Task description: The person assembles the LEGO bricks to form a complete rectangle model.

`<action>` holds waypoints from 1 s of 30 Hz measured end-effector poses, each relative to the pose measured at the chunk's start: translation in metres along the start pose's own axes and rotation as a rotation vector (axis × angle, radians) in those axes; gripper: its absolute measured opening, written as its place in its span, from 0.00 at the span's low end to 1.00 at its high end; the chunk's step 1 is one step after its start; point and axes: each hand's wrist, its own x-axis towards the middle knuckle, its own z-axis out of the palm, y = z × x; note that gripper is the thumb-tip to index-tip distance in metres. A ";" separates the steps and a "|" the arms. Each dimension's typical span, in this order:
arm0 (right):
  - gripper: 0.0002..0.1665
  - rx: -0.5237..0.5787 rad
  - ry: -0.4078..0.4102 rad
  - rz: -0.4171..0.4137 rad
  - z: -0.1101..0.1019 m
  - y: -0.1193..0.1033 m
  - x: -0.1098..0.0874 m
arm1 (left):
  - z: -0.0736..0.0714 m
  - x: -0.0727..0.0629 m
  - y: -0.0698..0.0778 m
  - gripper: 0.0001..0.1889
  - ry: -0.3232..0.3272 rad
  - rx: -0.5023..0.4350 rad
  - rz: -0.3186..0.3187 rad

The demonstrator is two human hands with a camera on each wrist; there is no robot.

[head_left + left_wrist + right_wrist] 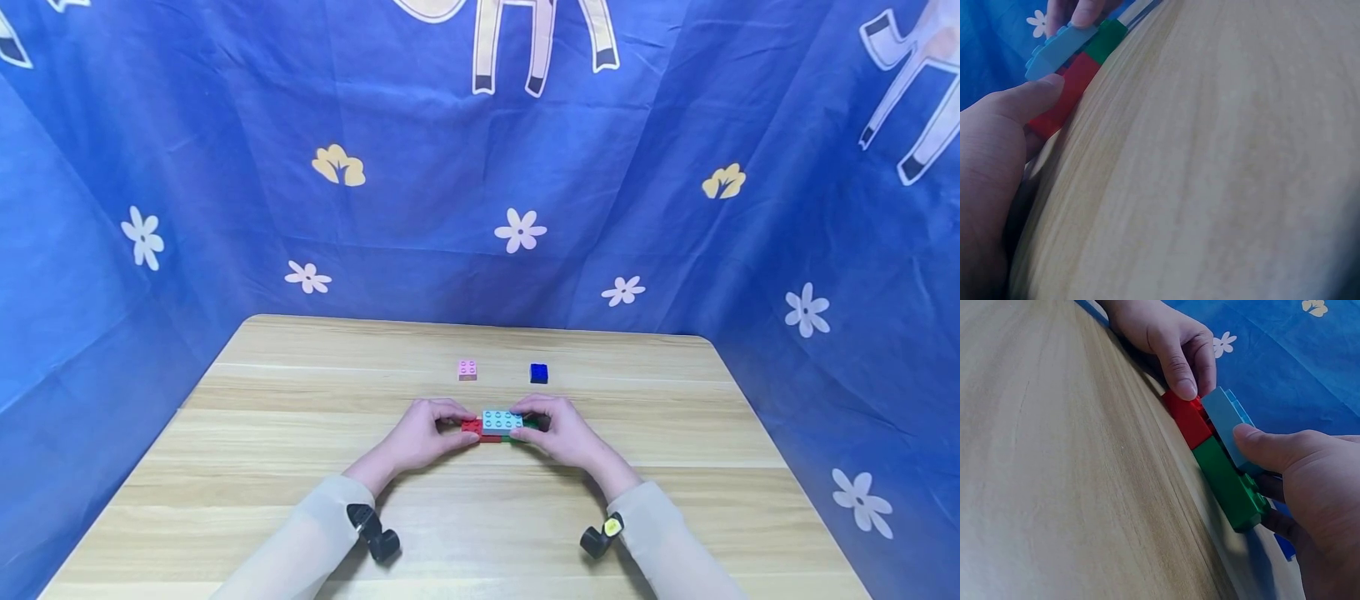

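A red brick [1190,422] and a green brick [1225,484] lie end to end on the table. Over their joint is a light blue brick [498,422] with two rows of studs. In the right wrist view a narrow gap with studs shows under it. My left hand [426,432] grips the red brick at its outer end, thumb on the near side, other fingers mostly hidden behind. With thumb and fingers my right hand [561,432] pinches the right part of the light blue brick, and its lower fingers are by the green brick's far side.
Farther back on the wooden table [300,383] lie a pink brick [467,370] and a dark blue brick [538,373], apart from each other. A blue patterned cloth [420,200] hangs behind the table and along both sides.
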 end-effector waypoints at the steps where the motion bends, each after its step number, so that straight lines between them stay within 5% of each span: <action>1: 0.19 -0.002 -0.003 -0.001 0.000 0.000 0.000 | 0.000 0.000 0.000 0.16 0.001 0.001 0.002; 14: 0.20 -0.065 -0.043 -0.021 -0.003 -0.001 0.002 | -0.001 0.001 -0.001 0.15 0.001 -0.018 0.026; 20: 0.20 -0.075 -0.041 -0.023 -0.003 -0.003 0.002 | -0.001 0.001 0.004 0.22 -0.004 -0.005 -0.020; 25: 0.20 -0.060 -0.046 -0.024 -0.004 -0.002 0.003 | -0.001 0.006 0.017 0.27 -0.034 -0.108 -0.055; 30: 0.19 -0.056 -0.051 -0.026 -0.004 -0.003 0.004 | 0.002 0.014 0.027 0.21 -0.038 -0.165 -0.009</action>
